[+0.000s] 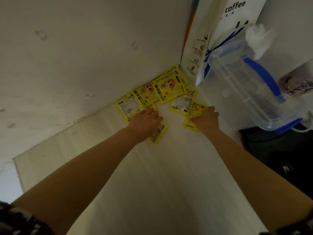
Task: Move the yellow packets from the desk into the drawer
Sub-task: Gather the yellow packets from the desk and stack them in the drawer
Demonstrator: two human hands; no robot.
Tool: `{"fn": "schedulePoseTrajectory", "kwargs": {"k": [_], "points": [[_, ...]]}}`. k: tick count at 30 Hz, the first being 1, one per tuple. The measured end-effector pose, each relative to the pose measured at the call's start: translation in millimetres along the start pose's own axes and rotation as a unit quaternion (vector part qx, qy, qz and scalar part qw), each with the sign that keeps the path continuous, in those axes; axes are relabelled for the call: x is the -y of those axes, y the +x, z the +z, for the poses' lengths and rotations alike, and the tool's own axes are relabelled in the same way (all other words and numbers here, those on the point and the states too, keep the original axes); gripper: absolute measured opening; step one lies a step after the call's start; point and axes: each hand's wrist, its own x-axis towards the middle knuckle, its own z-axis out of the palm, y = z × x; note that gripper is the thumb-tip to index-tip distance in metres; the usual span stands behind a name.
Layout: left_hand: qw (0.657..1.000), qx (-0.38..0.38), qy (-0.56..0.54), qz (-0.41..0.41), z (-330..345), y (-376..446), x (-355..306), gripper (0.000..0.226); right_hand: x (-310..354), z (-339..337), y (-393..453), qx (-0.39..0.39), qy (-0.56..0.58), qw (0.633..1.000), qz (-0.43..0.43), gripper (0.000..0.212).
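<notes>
Several yellow packets (pixel 166 89) lie in a loose pile on the pale desk (pixel 169 175), in the far corner against the wall. My left hand (pixel 145 122) lies on the left part of the pile with its fingers curled over a yellow packet (pixel 158 134) that sticks out below the palm. At the right part of the pile, my right hand (pixel 205 118) has its fingers curled on another yellow packet (pixel 190 124) at the front. More packets, one (pixel 182 102) showing its printed back, sit between and behind the hands. No drawer is in view.
A white paper bag (pixel 220 39) printed "coffee" stands right of the pile against the wall. A clear plastic jug (pixel 245 92) with a blue handle stands beside it. A pink cup (pixel 298 83) is at the right edge, with a dark area (pixel 279 150) below it.
</notes>
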Motion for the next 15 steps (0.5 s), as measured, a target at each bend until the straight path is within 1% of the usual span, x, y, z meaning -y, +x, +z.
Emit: {"fn": "schedulePoseTrajectory", "kwargs": {"k": [3,5,7,9,11,13,15], "points": [[1.000,0.006,0.014,0.006,-2,-5,-2,0.048,-5,-5,-8,0.005,-0.036,0.999,-0.026,0.072],[0.999,-0.016,0.014,0.026,0,-10,-4,0.049,-10,-7,-12,0.010,-0.030,0.999,-0.019,0.069],[0.998,-0.039,-0.011,0.050,1,-16,-4,0.044,-16,-8,-15,0.024,0.012,0.999,0.018,0.069],[0.996,-0.056,-0.037,0.059,-1,-22,-4,0.037,-21,-10,-18,0.026,0.068,0.997,0.035,0.066],[0.994,-0.073,-0.058,0.063,-5,-28,-6,0.034,-24,-12,-23,0.026,0.102,0.994,0.020,0.060],[0.989,-0.070,-0.110,0.069,-6,-33,-5,0.031,-24,-16,-28,0.014,0.127,0.992,-0.003,0.055],[0.980,-0.079,-0.178,0.038,-6,-34,1,0.025,-20,-16,-29,0.020,0.159,0.987,-0.019,0.055]]}}
